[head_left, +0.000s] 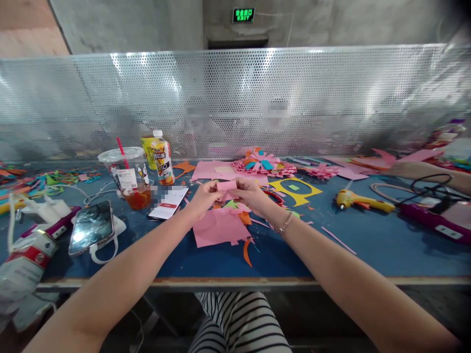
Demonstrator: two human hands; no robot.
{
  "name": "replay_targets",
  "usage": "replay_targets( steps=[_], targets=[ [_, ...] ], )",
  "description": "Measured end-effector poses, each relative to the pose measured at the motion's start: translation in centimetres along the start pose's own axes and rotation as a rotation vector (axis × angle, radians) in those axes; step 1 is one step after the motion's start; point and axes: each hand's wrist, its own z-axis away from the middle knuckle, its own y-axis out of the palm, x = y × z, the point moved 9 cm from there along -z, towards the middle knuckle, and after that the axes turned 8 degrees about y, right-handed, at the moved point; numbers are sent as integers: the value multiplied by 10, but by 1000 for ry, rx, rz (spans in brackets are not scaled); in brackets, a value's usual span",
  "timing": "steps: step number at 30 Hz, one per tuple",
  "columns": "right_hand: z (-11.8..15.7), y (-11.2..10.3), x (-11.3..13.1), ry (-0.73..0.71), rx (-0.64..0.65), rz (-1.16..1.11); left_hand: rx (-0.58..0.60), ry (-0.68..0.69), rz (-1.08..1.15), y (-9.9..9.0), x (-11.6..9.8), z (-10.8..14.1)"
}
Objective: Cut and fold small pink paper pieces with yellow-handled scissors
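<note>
A small piece of pink paper (226, 186) is pinched between my two hands above the middle of the table. My left hand (203, 197) grips its left edge, and my right hand (253, 195), below which a bracelet circles the wrist, grips its right edge. Under them lies a larger pink sheet (217, 230) with green and orange scraps at its upper side. An orange curved strip (248, 253) rests by its lower right corner. Red-handled scissors (274, 197) are partly hidden behind my right hand.
On the left are a plastic drink cup (127, 179), a juice bottle (162, 159) and two phones, one a charging phone (92, 228). To the right lie a yellow glue gun (362, 201), a purple power strip (434, 221) and another person's arm (430, 174). Pink paper flowers (263, 164) sit behind.
</note>
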Motion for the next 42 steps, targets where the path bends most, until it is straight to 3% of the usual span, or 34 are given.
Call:
replay_targets(
  steps=[3,10,22,29,42],
  targets=[
    [0,5,-2,37,63,-103,2,-24,73,2,1,1],
    [1,0,-6,121,38,-314,-41,-123,312,2,3,2],
    [-3,2,-8,141,104,-370,-24,-72,294,2,-4,2],
    [-1,1,-1,30,42,-194,-42,-2,137,-1,-7,1],
    [-3,-7,3,-58,-54,6,-80,-15,138,-7,-5,0]
  ],
)
